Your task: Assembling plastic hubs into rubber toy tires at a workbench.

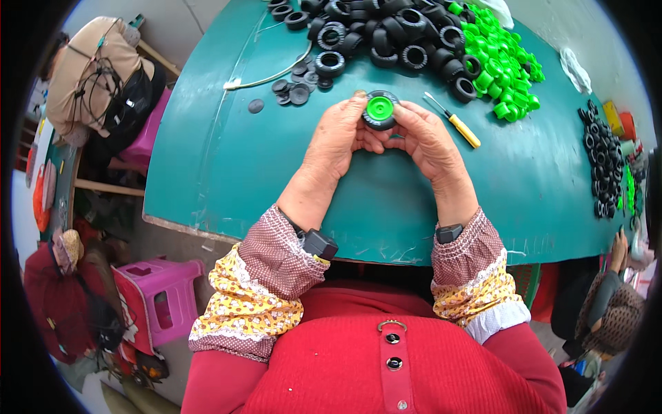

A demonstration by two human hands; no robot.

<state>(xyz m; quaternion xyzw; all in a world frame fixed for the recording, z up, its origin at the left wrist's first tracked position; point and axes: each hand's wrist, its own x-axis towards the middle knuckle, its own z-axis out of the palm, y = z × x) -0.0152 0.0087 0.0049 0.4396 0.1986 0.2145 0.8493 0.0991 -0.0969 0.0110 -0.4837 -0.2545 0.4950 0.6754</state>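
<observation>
Starting over on the left, there's another person in a tan top (pixel 96 69) sitting past the edge of the desk, with a pink plastic stool (pixel 160 303) lower down on the floor. Then comes the big teal desk (pixel 227 152) itself. Up near its far side you get a loose scatter of small flat black discs (pixel 293 86) next to a thin whitish cord (pixel 265 77), and right behind those a big heap of black rubber tyres (pixel 386 31). Dead centre is the main bit: the left hand (pixel 338 138) and the right hand (pixel 427 141) are brought together, both clamped around one toy wheel (pixel 380 110), a black tyre with a bright green hub facing up. Fingers wrap it from each side and it's held up just above the desk, a little nearer than the tyre heap. Both forearms wear patterned sleeve covers with a dark band at each wrist. Just beside the right hand lies a little screwdriver (pixel 455 121) with a yellow handle, flat on the desk. Further right is a pile of green hubs (pixel 500 58) touching the tyre heap, and way out at the right edge a smaller row of black tyres (pixel 601 155).
</observation>
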